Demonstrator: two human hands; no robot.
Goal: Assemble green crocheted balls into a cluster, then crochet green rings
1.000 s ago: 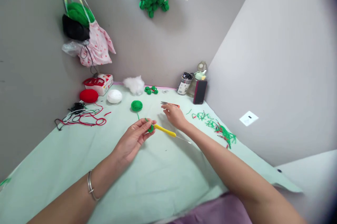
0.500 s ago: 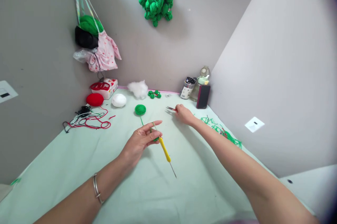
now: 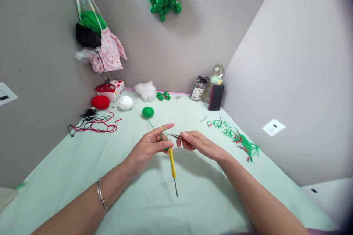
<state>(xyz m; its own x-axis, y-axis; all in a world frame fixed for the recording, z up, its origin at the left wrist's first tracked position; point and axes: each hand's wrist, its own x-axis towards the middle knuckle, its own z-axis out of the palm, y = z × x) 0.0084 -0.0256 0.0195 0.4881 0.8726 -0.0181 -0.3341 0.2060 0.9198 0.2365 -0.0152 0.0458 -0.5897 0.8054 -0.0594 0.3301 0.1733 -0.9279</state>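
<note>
My left hand is closed on a crochet hook with a yellow handle, its thin metal end pointing down toward me. Green yarn loops over the raised index finger, and a bit of green crochet work is partly hidden under the thumb. From there a strand runs back to the green yarn ball. My right hand grips a pair of small scissors. Their pointed blades reach left, close to the yarn at my left fingers; whether they touch it I cannot tell.
Red and white yarn balls sit at back left near tangled yarn. White stuffing and a green crocheted piece lie at the back. Green scraps, a phone and a pen holder are right.
My right hand has come from the back right toward my left hand, bringing the scissors beside the yarn. The hook has swung to hang more upright.
</note>
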